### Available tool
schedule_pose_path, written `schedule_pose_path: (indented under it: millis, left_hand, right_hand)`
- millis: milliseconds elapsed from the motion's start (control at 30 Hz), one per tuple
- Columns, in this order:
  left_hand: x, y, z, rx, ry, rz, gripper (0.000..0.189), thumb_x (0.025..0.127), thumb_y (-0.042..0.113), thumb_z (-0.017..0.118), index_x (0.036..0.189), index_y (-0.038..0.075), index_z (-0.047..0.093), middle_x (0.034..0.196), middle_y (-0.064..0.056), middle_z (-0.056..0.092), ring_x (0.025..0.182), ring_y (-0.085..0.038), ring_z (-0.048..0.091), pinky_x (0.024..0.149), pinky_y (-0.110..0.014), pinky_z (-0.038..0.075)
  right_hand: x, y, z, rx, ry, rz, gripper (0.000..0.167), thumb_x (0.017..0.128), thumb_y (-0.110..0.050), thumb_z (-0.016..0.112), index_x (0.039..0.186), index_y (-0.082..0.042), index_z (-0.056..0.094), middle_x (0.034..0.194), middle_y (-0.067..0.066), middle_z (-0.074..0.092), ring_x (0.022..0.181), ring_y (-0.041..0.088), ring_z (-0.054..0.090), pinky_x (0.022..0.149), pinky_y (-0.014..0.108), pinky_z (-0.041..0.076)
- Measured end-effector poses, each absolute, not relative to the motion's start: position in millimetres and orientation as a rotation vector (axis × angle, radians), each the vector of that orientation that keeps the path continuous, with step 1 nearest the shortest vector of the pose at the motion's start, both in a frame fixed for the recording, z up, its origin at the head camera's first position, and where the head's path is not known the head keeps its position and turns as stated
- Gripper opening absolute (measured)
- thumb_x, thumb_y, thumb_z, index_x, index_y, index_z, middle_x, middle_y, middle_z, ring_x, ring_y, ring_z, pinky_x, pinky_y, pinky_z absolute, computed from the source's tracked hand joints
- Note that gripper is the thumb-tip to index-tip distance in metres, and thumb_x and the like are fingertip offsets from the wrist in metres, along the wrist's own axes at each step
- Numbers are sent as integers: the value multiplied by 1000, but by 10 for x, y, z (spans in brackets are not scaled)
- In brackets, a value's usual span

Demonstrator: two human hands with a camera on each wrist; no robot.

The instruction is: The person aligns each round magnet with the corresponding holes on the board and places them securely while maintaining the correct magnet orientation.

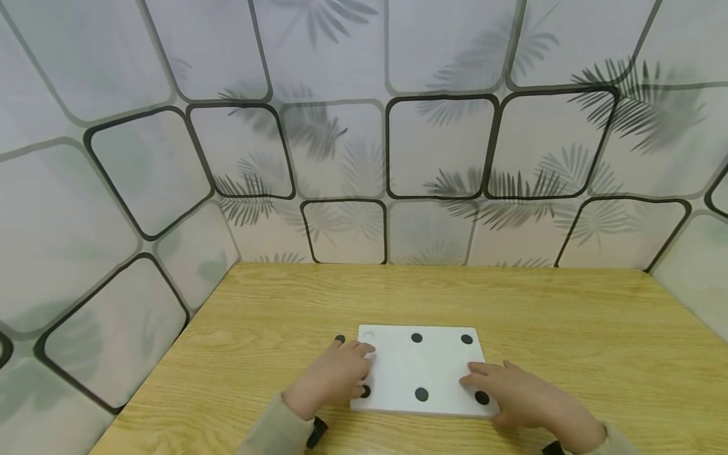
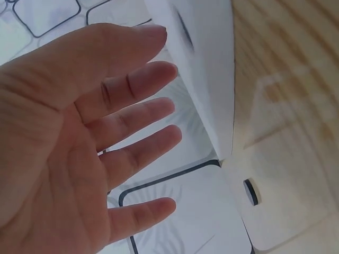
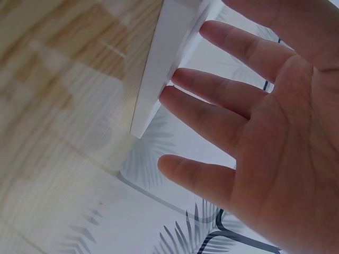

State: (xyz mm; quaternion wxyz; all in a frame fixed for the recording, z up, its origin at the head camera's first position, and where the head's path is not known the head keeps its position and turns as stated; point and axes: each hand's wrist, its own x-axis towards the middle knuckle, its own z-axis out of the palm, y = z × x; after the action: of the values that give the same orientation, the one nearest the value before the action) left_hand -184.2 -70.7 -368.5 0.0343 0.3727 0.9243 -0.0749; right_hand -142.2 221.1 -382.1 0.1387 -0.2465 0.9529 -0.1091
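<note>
A white rectangular board lies flat on the table, with several round black spots on its top. At its far left corner is a pale round mark instead of a black one. My left hand is at the board's left edge, its fingers loosely extended over that side. Just beyond those fingers, a small black disc lies on the wood. My right hand is at the board's right edge, fingers spread, beside a black spot. Neither palm holds anything; whether the fingertips touch the board I cannot tell.
The wood-grain table meets a wall at the back, covered with a leaf and rounded-square pattern. Similar patterned surfaces rise at the left and right. A black strap is on the left wrist.
</note>
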Motion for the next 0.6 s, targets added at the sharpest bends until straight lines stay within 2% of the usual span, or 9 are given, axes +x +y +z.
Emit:
schedule_pose_path:
  millis: [300, 600]
  left_hand:
    - [-1947, -854, -3666, 1221, 2960, -89, 19, 73, 23, 71, 66, 17, 54, 120, -5, 51, 109, -22, 47, 82, -45, 42]
    - [-2067, -965, -3607, 1222, 3015, 35, 9, 75, 18, 66, 73, 13, 59, 121, -10, 50, 109, -28, 46, 80, -46, 43]
  right_hand:
    - [-1425, 2233, -3823, -792, 2773, -284, 54, 61, -11, 76, 112, -13, 57, 122, 16, 48, 110, 31, 47, 90, 59, 27]
    - [-1429, 2232, -3831, -802, 2777, -286, 54, 62, -11, 76, 112, -13, 57, 122, 16, 49, 111, 31, 47, 91, 59, 27]
